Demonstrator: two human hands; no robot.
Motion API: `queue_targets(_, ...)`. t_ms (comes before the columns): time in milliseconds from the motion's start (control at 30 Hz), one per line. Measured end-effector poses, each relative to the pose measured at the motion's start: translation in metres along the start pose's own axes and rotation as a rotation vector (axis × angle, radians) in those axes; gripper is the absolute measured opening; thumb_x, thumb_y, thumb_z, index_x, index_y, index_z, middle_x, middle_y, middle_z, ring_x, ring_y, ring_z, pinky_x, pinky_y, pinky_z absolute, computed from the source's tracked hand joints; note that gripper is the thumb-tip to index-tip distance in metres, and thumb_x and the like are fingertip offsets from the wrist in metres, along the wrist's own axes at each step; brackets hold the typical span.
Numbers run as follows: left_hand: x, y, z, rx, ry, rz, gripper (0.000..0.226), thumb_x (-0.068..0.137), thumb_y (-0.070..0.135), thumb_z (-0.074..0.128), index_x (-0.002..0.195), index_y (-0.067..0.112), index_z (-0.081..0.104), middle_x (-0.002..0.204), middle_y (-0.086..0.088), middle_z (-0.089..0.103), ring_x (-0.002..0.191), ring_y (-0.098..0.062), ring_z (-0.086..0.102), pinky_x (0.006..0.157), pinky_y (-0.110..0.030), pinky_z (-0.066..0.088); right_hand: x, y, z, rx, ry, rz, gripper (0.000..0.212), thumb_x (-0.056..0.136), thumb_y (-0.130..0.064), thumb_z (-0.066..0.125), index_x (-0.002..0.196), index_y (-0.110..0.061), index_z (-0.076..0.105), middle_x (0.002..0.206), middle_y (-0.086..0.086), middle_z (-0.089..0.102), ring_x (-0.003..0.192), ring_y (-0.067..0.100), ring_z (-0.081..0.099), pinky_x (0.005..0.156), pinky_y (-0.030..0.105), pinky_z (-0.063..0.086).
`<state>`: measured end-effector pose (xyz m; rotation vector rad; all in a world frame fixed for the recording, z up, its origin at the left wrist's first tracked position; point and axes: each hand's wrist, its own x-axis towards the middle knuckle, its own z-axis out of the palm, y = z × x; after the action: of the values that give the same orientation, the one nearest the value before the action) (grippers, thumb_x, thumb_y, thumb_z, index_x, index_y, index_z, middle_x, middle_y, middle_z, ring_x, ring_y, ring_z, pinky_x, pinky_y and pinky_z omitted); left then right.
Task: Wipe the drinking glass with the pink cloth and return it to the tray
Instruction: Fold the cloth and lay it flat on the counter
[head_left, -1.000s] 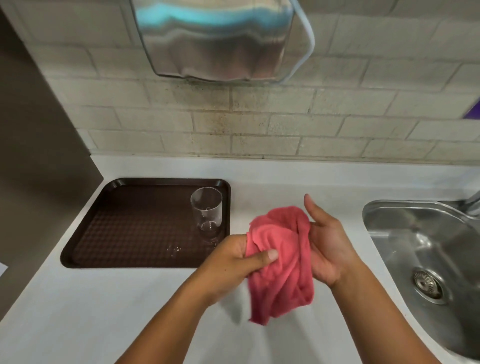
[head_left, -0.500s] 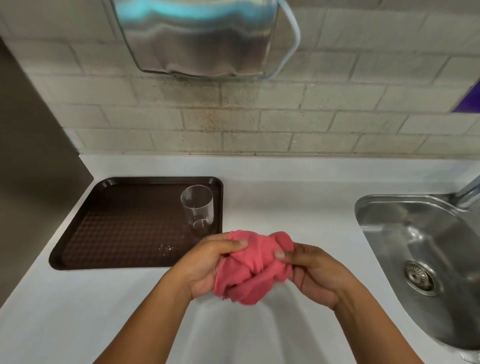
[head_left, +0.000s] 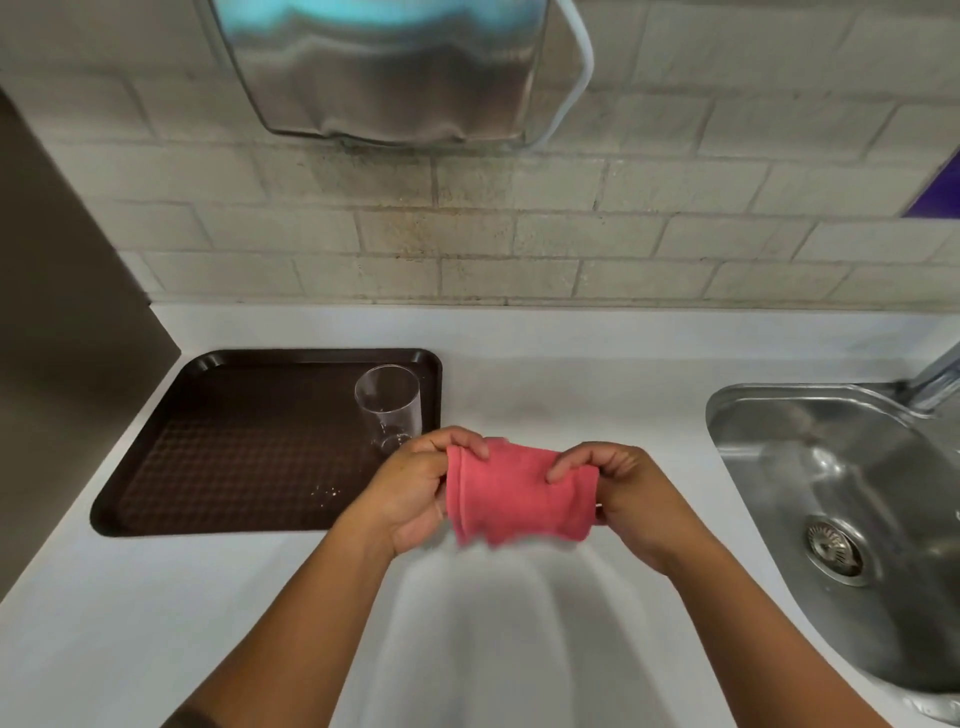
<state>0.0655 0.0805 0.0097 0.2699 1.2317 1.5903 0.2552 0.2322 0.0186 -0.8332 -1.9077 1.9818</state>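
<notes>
A clear drinking glass stands upright near the right edge of the dark brown tray on the white counter. In front of it, above the counter, both hands hold the pink cloth stretched flat between them. My left hand grips the cloth's left edge, just right of the tray and close to the glass's base. My right hand grips its right edge. Neither hand touches the glass.
A steel sink with a drain is set in the counter at the right, its tap at the far right edge. A metal dispenser hangs on the tiled wall. A dark panel bounds the left side.
The cloth went from hanging loose to bunched in a ball, and is now pulled out flat between both hands. The glass has stayed on the tray.
</notes>
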Motion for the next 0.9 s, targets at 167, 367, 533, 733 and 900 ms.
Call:
queue_targets(167,0.011,-0.010,-0.006,-0.064,-0.024,-0.138,0.021,0.106,0.017,0.058,0.117,0.004,0.071,0.094,-0.014,0.070,0.079,-0.025,0.070,0.072,-0.037,0.061,0.004,0.010,-0.003,-0.034,0.009,0.100,0.064,0.084,0.018,0.024,0.079,-0.018,0.077,0.092,0.003,0.078,0.077,0.019,0.068,0.061,0.029,0.050)
queue_targets(367,0.042,-0.027,-0.014,0.584,0.213,-0.017,0.049,0.087,-0.010,0.074,0.120,0.025,0.063,0.110,-0.015,0.068,0.087,-0.024,0.069,0.078,-0.040,0.057,0.031,0.012,-0.010,0.108,-0.003,0.286,0.055,0.070,0.002,0.037,0.108,-0.001,0.076,0.126,0.026,0.071,0.100,0.031,0.061,0.081,0.038,0.049)
queue_targets(533,0.050,-0.041,0.001,1.193,0.330,0.246,0.051,0.096,0.005,0.068,0.144,0.017,0.055,0.153,-0.002,0.044,0.123,-0.022,0.060,0.101,-0.028,0.052,0.050,0.029,0.006,-0.589,0.249,0.063,0.048,0.082,-0.004,0.047,0.122,-0.016,0.072,0.142,0.012,0.058,0.115,0.026,0.064,0.093,0.030,0.053)
queue_targets(733,0.037,-0.102,0.022,1.730,0.075,0.287,0.073,0.110,0.030,0.049,0.172,0.012,0.015,0.182,-0.011,0.012,0.168,-0.031,0.012,0.135,-0.043,0.019,0.034,0.094,0.040,-1.289,0.010,-0.021,0.091,0.083,-0.056,0.013,0.165,-0.016,0.022,0.175,0.013,0.014,0.161,0.034,0.017,0.121,0.058,0.031)
queue_targets(900,0.058,-0.106,0.014,2.035,-0.007,0.217,0.076,0.112,0.033,0.042,0.171,0.005,0.004,0.181,-0.018,-0.001,0.168,-0.036,-0.003,0.136,-0.050,0.008,0.051,0.102,0.043,-1.429,-0.033,-0.012,0.100,0.080,-0.067,-0.005,0.167,-0.018,0.001,0.176,0.011,0.000,0.163,0.034,0.000,0.124,0.064,0.013)
